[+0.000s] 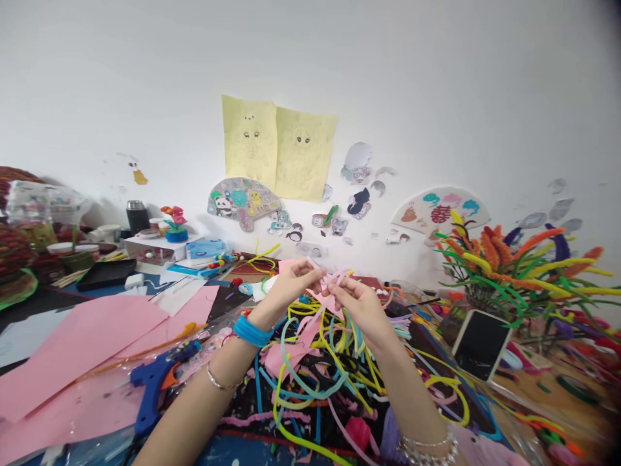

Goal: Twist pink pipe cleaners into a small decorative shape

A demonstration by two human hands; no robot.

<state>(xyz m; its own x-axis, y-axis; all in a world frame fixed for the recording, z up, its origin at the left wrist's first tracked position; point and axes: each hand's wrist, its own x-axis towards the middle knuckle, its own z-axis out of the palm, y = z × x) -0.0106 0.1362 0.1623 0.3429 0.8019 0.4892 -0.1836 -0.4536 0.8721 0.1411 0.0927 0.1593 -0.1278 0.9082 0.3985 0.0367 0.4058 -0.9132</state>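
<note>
A: What do the hands grip?
B: The left hand (303,281) has its fingers closed on a pale pink piece (339,277). The right hand (358,303) pinches it too.
A: Where is the pink piece?
B: It's up between the two hands, over a big messy pile of fuzzy sticks (315,393). (They look like noodles!)
A: What's on the left?
B: A blue glue gun (152,385) is at the near left, next to big pink paper (92,336). The left wrist has a blue band (252,331) on it.
A: And on the right?
B: A phone (480,345) leans there, with its dark screen showing. Bright fuzzy flowers (495,249) stand just behind it.
A: What's far away?
B: Two yellow drawings (303,155) are up on the white wall (412,71).
</note>
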